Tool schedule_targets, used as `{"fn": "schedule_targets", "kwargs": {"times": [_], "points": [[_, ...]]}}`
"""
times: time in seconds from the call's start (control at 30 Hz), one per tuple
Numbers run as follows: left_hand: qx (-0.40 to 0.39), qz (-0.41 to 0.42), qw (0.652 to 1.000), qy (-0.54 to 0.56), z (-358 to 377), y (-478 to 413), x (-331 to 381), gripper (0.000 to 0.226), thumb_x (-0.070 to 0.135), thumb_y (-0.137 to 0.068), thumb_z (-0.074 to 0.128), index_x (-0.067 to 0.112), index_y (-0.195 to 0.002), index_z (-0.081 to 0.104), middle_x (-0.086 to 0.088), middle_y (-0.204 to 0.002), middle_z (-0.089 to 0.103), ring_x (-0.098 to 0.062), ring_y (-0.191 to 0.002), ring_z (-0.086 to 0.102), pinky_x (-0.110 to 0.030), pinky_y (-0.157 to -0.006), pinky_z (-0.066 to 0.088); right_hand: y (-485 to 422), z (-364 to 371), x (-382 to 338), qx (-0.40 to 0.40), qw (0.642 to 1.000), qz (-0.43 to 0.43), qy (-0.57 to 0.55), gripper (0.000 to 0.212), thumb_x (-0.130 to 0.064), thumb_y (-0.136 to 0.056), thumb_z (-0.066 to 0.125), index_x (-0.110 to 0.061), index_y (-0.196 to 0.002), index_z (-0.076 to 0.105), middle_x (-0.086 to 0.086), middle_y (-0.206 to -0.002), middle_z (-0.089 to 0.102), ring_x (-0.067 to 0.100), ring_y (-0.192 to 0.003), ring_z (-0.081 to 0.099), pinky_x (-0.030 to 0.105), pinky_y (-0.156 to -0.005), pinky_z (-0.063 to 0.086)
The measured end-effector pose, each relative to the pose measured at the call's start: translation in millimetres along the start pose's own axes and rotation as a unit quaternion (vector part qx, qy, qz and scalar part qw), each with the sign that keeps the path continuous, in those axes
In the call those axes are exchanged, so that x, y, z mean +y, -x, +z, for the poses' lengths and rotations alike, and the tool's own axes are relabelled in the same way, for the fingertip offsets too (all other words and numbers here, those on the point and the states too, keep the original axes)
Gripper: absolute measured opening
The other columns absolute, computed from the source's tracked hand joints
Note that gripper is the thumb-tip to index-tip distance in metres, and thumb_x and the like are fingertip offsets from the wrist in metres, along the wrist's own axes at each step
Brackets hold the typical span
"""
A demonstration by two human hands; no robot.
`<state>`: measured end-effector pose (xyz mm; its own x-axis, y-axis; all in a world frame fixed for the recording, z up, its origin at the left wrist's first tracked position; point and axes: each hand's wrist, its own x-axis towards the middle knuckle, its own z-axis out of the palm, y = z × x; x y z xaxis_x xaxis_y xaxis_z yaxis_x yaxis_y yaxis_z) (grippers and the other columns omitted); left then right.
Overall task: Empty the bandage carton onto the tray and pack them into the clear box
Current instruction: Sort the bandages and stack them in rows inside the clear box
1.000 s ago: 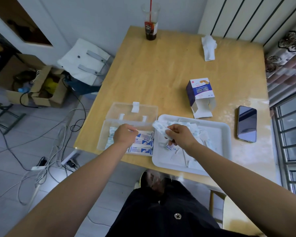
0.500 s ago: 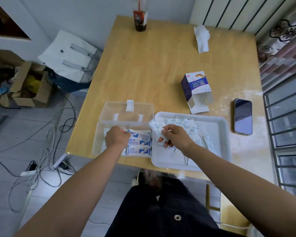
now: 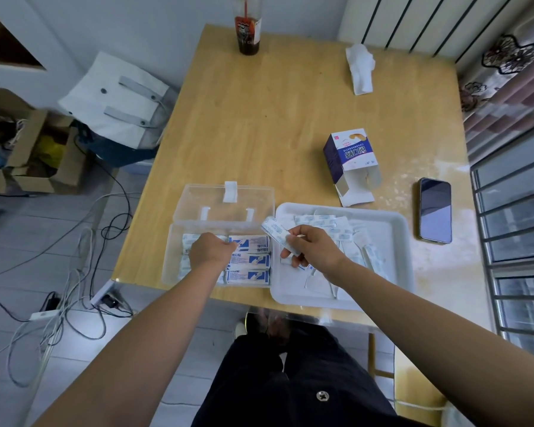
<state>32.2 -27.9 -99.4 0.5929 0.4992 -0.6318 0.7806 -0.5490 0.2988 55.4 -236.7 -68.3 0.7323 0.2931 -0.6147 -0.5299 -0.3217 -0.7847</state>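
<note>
both hands stay about where they were a second ago. the right hand (image 3: 316,252) pinches a thin, paper-wrapped bandage strip (image 3: 273,231) between thumb and curled fingers, above the left rim of the white plastic tray (image 3: 398,241); whether it is one strip or a few pressed together is unclear. the left hand (image 3: 211,252) is knuckles-up inside the clear plastic box (image 3: 174,241), fingers bent down onto the bandages there; whether it grips any cannot be told. three rows of blue-and-white packets (image 3: 250,260) lie flat in the box's right half, and its hinged lid (image 3: 222,201) lies open behind. loose flat strips (image 3: 321,221) overlap on the tray, too jumbled to count. one cardboard carton (image 3: 350,161), flaps open toward the tray, rests on the wooden table (image 3: 259,118) just beyond it. one glossy dark phone (image 3: 435,209) lies right of the tray; one crumpled tissue (image 3: 359,67) and one drink cup (image 3: 248,32) sit near the far edge.
</note>
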Motion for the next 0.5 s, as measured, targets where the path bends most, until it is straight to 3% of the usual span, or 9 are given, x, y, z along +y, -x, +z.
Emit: {"fn": "schedule_targets", "kwargs": {"times": [0.1, 0.23, 0.33, 0.4, 0.5], "points": [[-0.002, 0.010, 1.000, -0.010, -1, 2, 1, 0.037, 0.035, -0.087, 0.062, 0.010, -0.062, 0.052, -0.002, -0.052, 0.052, -0.016, -0.048, 0.049, -0.025, -0.044, 0.028, 1, 1, -3, 0.002, 1.000, -0.001, 0.005, 0.010, -0.014, -0.099, 0.047, -0.010, -0.094, 0.055, 0.010, -0.079, 0.069, 0.015, -0.048, 0.050, 0.020, -0.048, 0.040], [0.035, 0.066, 0.997, 0.009, -6, 9, -2, 0.045, 0.031, -0.092, 0.053, 0.013, -0.053, 0.040, -0.001, -0.050, 0.044, -0.017, -0.046, 0.040, -0.025, -0.047, 0.026, 3, 3, -6, 0.004, 0.999, -0.015, 0.028, 0.010, -0.011, -0.097, 0.048, -0.011, -0.093, 0.057, 0.005, -0.074, 0.067, 0.015, -0.051, 0.046, 0.023, -0.051, 0.039], [0.036, 0.142, 0.983, 0.112, -11, 16, -5, 0.031, 0.022, -0.092, 0.052, 0.009, -0.066, 0.062, -0.001, -0.060, 0.058, -0.016, -0.055, 0.049, -0.028, -0.056, 0.041, 4, 7, -10, 0.010, 0.998, -0.034, 0.047, 0.011, -0.009, -0.095, 0.048, -0.007, -0.096, 0.059, 0.005, -0.073, 0.066, 0.014, -0.051, 0.044, 0.023, -0.051, 0.039], [-0.007, 0.170, 0.964, 0.203, -17, 25, -5, 0.026, 0.023, -0.094, 0.053, 0.011, -0.078, 0.070, 0.004, -0.063, 0.062, -0.013, -0.055, 0.052, -0.028, -0.057, 0.045, 4, 11, -13, 0.013, 0.996, -0.050, 0.070, 0.012, -0.009, -0.094, 0.050, -0.005, -0.097, 0.061, 0.005, -0.071, 0.066, 0.015, -0.052, 0.044, 0.023, -0.051, 0.039], [-0.131, 0.177, 0.923, 0.315, -24, 39, -3, 0.025, 0.033, -0.096, 0.054, 0.012, -0.091, 0.067, -0.003, -0.072, 0.064, -0.016, -0.054, 0.054, -0.026, -0.050, 0.041, 8, 19, -17, 0.004, 0.992, -0.067, 0.109, 0.013, -0.008, -0.093, 0.050, -0.005, -0.098, 0.062, 0.006, -0.071, 0.066, 0.014, -0.050, 0.043, 0.020, -0.048, 0.038]]}}
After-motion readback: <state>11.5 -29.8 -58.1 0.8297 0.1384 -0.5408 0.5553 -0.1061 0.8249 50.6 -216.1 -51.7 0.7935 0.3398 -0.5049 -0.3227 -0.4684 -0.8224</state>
